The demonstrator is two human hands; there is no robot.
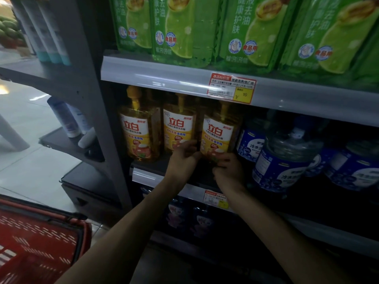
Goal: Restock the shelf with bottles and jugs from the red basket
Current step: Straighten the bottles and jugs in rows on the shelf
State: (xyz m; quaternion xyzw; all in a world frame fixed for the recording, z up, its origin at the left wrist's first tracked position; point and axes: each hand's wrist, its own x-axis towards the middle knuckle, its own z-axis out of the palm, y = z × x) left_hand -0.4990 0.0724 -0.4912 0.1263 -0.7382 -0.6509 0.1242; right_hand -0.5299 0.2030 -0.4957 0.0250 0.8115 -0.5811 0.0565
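Forearms reach up from the bottom of the frame. The left hand [184,158] wraps the lower left side of a yellow bottle [218,132], and the right hand [229,171] curls round the front of its base, so both seem to grip it. The bottle stands upright at frame centre on the shelf [147,176], directly above the hands and third beside two matching bottles [139,132]. Blue jugs [287,158] stand just to its right. The red basket [41,242] lies at lower left, nearer the left arm.
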